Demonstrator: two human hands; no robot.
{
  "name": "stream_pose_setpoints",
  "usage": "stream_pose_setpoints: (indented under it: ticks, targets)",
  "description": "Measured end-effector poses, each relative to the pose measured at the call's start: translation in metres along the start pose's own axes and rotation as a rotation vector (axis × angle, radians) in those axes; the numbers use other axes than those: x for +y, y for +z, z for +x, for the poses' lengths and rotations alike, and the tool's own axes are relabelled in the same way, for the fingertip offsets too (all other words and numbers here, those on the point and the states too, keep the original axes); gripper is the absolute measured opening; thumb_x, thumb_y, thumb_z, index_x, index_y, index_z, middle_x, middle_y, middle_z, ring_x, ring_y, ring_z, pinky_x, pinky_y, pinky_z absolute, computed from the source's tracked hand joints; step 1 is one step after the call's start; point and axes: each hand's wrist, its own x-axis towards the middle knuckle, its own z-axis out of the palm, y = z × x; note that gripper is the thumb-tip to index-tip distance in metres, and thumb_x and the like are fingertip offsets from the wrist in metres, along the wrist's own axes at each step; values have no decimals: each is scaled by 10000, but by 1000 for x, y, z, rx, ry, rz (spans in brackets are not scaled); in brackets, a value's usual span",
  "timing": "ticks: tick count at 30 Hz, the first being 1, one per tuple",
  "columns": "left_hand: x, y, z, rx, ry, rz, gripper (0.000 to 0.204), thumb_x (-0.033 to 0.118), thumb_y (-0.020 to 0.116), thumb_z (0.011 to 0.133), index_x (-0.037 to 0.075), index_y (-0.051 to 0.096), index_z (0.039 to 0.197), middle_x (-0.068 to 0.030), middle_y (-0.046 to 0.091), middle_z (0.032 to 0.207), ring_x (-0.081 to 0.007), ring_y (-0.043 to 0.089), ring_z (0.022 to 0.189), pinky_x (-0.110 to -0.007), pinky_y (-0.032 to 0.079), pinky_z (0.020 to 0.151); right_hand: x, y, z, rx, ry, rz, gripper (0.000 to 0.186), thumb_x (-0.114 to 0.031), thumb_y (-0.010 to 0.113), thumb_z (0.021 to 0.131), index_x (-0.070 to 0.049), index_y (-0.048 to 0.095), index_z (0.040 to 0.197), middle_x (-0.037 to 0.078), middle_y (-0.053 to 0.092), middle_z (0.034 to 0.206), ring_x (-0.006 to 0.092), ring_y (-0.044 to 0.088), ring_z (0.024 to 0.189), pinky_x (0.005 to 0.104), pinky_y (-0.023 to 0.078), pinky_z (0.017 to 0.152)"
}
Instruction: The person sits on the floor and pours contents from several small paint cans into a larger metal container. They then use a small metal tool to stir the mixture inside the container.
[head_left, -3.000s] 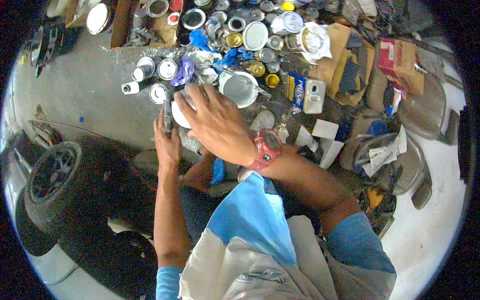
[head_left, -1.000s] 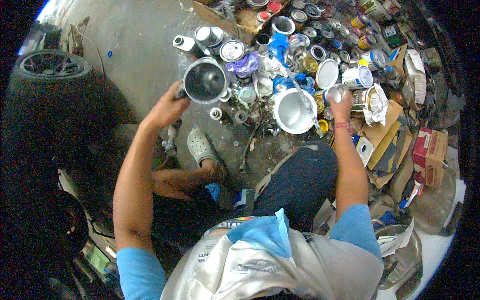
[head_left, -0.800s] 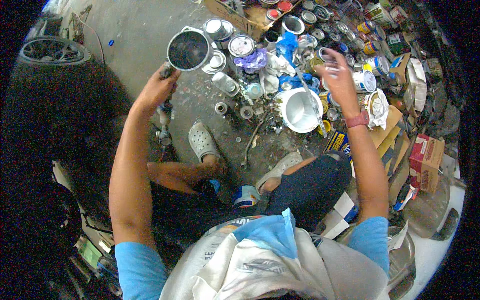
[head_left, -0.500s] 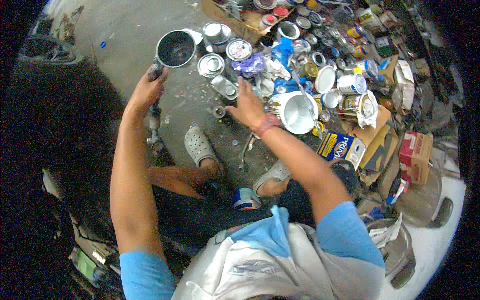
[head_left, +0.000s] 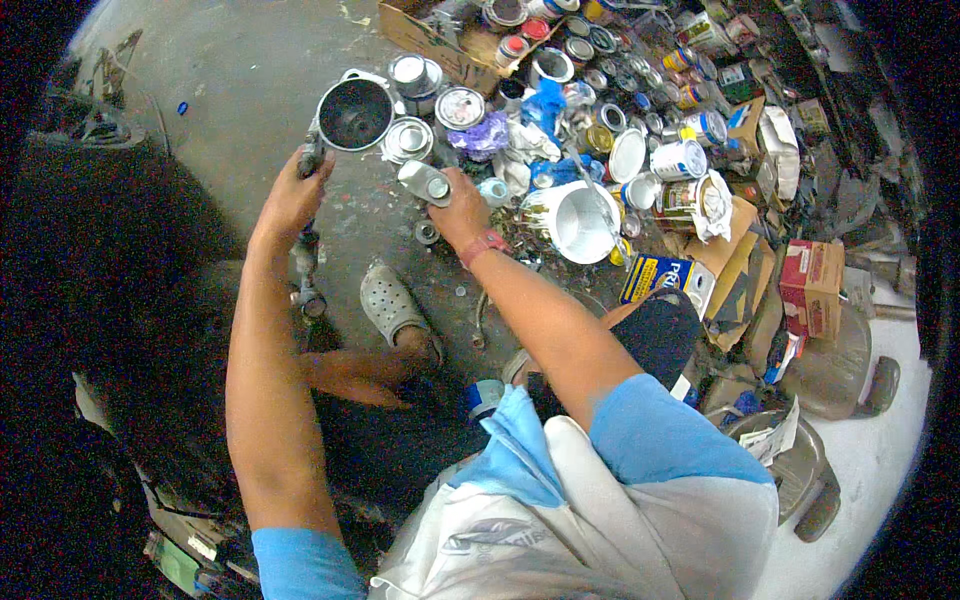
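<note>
My left hand (head_left: pixel 293 200) is closed round the handle of a spray gun (head_left: pixel 311 155). Its open round cup (head_left: pixel 357 113) is dark inside and faces up, and metal fittings (head_left: pixel 308 285) hang below my fist. My right hand (head_left: pixel 462 212) has its fingers round a small silver-grey can (head_left: pixel 422 181) with a round top, tilted toward me; part of the can is hidden by the hand. Just beyond it stands a lidded silver tin (head_left: pixel 408 140). A pale translucent bottle (head_left: pixel 494 192) is beside my right hand, and a small round metal piece (head_left: pixel 427 232) lies below it.
Many paint tins and jars crowd the right side, with a white bucket (head_left: pixel 582 222), a purple rag (head_left: pixel 482 135) and blue cloth (head_left: pixel 546 110). A cardboard box (head_left: pixel 425 45) stands at the back. Brown chairs (head_left: pixel 835 365) are at the right. My clog (head_left: pixel 392 300) rests on the floor.
My right hand has closed on the silver-grey can, which it was open beside before. The can has shifted slightly left. My left hand still holds the spray gun.
</note>
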Motion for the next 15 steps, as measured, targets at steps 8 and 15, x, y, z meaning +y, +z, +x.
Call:
stream_pose_setpoints:
  ticks: [8,15]
  targets:
    - [-22,-26,-9,145,101,18,422,327,680,1029,8,641,1303,-153,746,1103,-249,674,1005,-406,517,939,-103,-120,-51,210,-132,255,704,-272,933,731,-61,598,1314,202,694,1234,386,689,1124,462,553,975]
    - [2,-17,-52,-51,150,53,481,403,656,1037,20,628,1327,-173,743,1142,-273,674,1042,-421,508,970,-173,-256,-74,228,-400,473,658,-148,884,827,-27,563,1388,126,677,1283,227,672,1171,399,549,1032]
